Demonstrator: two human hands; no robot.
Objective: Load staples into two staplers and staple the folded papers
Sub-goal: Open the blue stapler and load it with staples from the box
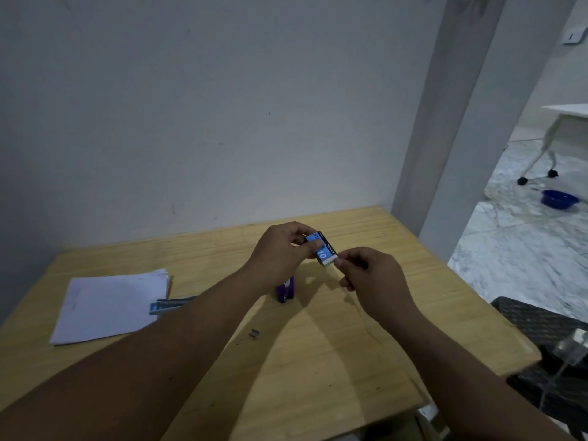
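My left hand point(280, 249) grips a small blue and black staple box point(322, 246) above the wooden table point(318, 361). My right hand point(369, 275) pinches the white inner tray at the box's lower end. A purple stapler point(286, 291) stands on the table below my left wrist, partly hidden by it. A light blue stapler point(168, 305) lies at the edge of the white paper stack point(111, 307) on the left, partly behind my left forearm. A short strip of loose staples point(254, 334) lies on the table between my arms.
A grey wall runs along the table's far edge, with a pillar at the back right. Right of the table is a dark mesh chair point(547, 338). On the marble floor beyond sit a blue bowl point(559, 198) and a wheeled white table point(560, 122).
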